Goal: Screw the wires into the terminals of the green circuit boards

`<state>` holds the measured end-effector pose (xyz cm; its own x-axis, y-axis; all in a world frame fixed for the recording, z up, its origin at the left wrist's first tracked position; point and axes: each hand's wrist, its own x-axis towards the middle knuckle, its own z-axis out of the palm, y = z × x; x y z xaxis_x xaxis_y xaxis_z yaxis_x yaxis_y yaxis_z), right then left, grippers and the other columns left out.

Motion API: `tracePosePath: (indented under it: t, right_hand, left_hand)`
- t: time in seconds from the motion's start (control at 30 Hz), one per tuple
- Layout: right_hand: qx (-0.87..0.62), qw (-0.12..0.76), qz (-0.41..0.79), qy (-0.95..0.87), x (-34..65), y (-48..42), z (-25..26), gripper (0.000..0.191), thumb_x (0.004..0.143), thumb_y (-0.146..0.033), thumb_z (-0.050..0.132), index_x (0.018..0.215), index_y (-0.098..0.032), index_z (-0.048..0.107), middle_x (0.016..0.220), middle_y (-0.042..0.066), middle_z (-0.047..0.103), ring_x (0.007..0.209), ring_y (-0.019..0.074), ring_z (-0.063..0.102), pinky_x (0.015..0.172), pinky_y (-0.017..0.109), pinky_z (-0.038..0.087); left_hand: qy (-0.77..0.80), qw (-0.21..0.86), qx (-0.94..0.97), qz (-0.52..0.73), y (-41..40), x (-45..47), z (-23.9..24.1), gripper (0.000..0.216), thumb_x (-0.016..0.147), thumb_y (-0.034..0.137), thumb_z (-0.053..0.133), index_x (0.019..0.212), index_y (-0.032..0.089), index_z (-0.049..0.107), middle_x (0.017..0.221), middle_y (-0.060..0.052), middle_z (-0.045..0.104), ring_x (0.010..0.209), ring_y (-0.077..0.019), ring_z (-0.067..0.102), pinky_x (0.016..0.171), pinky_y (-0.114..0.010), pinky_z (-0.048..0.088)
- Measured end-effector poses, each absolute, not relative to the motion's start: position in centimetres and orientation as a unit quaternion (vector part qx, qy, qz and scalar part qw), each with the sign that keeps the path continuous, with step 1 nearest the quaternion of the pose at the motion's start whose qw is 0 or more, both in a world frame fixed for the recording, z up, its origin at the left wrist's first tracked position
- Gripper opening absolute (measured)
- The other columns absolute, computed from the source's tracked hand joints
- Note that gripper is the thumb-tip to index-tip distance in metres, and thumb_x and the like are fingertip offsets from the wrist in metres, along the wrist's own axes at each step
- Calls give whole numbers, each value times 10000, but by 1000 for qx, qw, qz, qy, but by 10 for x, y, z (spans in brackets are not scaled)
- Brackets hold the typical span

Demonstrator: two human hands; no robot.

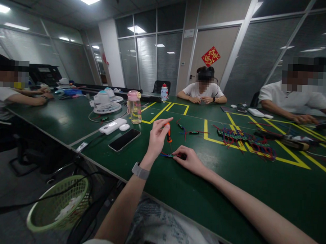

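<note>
My left hand (157, 135) is closed on a small screwdriver (169, 137) with an orange and black handle. The thin shaft points down toward a small green circuit board (168, 155) with wires. Fingers of my right hand (188, 158) pinch this board's right end against the table; part of it is hidden beneath them. The screwdriver's tip is at or very near the board, too small to tell if it touches. Just beyond lie two more wired boards, one angled (181, 127) and one level (194, 132).
A pile of wired boards (240, 137) lies right among yellow tape lines. On my left are a phone (124, 139), a white power bank (113, 126), a pink-lidded bottle (134, 108) and a white fan (106, 102). A green basket (58, 203) stands below the table edge. Several people sit around.
</note>
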<state>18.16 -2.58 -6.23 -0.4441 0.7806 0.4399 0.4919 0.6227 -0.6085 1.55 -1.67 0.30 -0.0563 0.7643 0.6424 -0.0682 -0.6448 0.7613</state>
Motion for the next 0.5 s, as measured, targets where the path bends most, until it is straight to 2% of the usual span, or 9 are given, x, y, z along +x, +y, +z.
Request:
tracePosePath:
  t: [0.07,0.13,0.2,0.27,0.37,0.43,0.5]
  right_hand:
    - [-385,361,201,-825,182,-26,-62,101,784,-178,607,839,-164,690,806,43,618,720,142,573,677,275,473]
    - [-386,361,202,-824,182,-26,-61,100,783,-177,607,839,-165,689,803,41,619,719,143,572,675,274,473]
    - [-388,360,203,-824,182,-27,-61,104,783,-177,606,843,-166,690,803,42,617,716,144,572,668,272,470]
    - [-389,359,203,-824,181,-26,-61,106,785,-178,604,844,-163,691,804,43,614,714,144,573,663,271,467]
    - [-386,362,203,-824,181,-26,-62,103,786,-177,604,841,-162,690,799,41,612,716,143,573,661,270,464]
    - [-384,364,203,-824,181,-26,-62,103,785,-177,606,844,-165,690,795,38,612,715,142,569,661,269,464]
    - [-385,361,203,-825,181,-26,-62,105,787,-180,606,847,-165,692,794,38,613,713,142,565,662,270,465]
  left_hand:
    - [245,376,601,662,-16,16,2,332,884,344,488,1185,252,593,1238,-67,564,1030,-174,589,824,-292,514]
    - [228,409,590,658,-15,17,2,374,878,341,500,1239,251,546,1185,-70,596,956,-167,619,789,-306,531]
    - [253,373,596,665,-16,17,2,370,826,329,589,1184,235,589,1096,-63,622,890,-151,622,770,-289,531]
    - [283,313,608,673,-16,16,2,315,781,314,648,1083,226,654,1095,-61,606,944,-154,600,806,-269,515]
    - [265,329,615,666,-17,16,3,291,845,330,559,1110,249,648,1204,-65,563,1078,-181,560,864,-288,501]
    - [233,389,606,654,-18,16,3,346,887,339,481,1210,264,581,1195,-67,582,1025,-182,596,829,-317,521]
    - [237,398,600,652,-18,17,3,368,867,339,520,1222,255,570,1098,-63,624,905,-161,627,780,-309,530]
